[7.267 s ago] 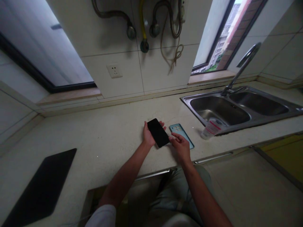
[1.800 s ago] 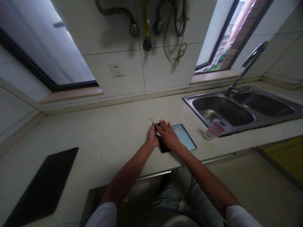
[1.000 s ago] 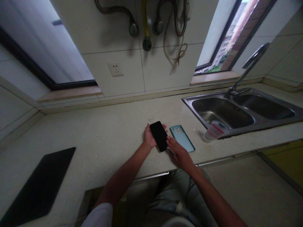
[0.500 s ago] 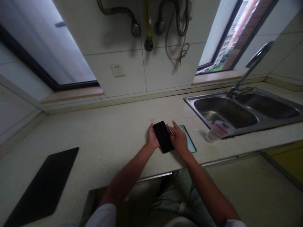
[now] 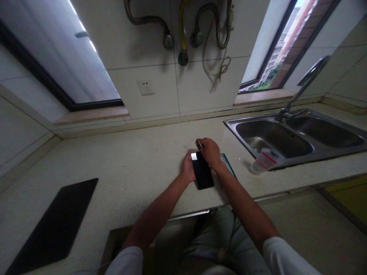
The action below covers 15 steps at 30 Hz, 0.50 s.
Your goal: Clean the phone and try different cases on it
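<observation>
A smartphone with a dark screen is held by my left hand, which grips its left edge over the countertop. A bright reflection shows at the phone's upper left corner. My right hand is over the phone's upper right part, its fingers pinched on a small, thin, pale piece too small to name. Partly hidden beneath my right forearm, a light blue flat case or box with a dark rim lies on the counter.
A clear plastic cup with red print lies tilted at the rim of the steel double sink. On the left of the countertop is a black flat panel. Hoses and a socket are on the wall.
My right hand has moved up and slightly left, from the phone's right side to its top. The phone has tilted a little and now catches a reflection. More of the blue item is covered.
</observation>
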Available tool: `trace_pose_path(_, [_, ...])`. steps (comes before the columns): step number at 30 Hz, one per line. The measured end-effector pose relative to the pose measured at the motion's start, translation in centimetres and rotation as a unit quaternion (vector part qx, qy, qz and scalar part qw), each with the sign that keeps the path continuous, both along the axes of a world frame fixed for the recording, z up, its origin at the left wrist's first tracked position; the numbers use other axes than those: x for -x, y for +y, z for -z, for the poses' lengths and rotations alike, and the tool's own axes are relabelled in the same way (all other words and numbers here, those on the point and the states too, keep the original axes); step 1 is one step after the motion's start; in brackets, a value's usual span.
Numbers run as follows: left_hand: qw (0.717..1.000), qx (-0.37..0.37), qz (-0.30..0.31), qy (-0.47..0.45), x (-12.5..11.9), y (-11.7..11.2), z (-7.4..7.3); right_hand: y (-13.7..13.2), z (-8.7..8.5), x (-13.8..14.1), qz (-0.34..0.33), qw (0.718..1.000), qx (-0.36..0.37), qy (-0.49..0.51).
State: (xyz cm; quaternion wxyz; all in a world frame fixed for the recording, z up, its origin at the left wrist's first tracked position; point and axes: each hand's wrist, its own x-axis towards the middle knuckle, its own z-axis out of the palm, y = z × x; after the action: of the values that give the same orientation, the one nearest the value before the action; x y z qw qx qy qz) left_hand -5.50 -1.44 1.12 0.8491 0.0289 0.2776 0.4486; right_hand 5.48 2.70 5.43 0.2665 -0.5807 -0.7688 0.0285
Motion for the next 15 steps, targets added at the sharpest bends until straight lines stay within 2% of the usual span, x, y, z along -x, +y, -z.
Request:
trace_pose_path(4, [1.0, 0.004, -0.028, -0.007, -0.3, 0.3, 0.7, -0.4, -0.1, 1.4, -0.124, 0.986, 0.087, -0.064])
trace_pose_path(9, [0.999, 0.001, -0.034, -0.037, -0.3, 0.6, 1.1, -0.7, 0.7, 1.3, -0.204, 0.973, 0.079, -0.07])
trace_pose_path(11, [0.999, -0.006, -0.02, -0.045, -0.2, 0.5, 1.0, -0.5, 0.8, 0.5, -0.209, 0.973, 0.075, -0.068])
trace_pose_path(15, [0.999, -0.02, -0.009, -0.038, 0.1, 0.2, 0.7, 0.2, 0.9, -1.7, -0.162, 0.981, 0.083, -0.061])
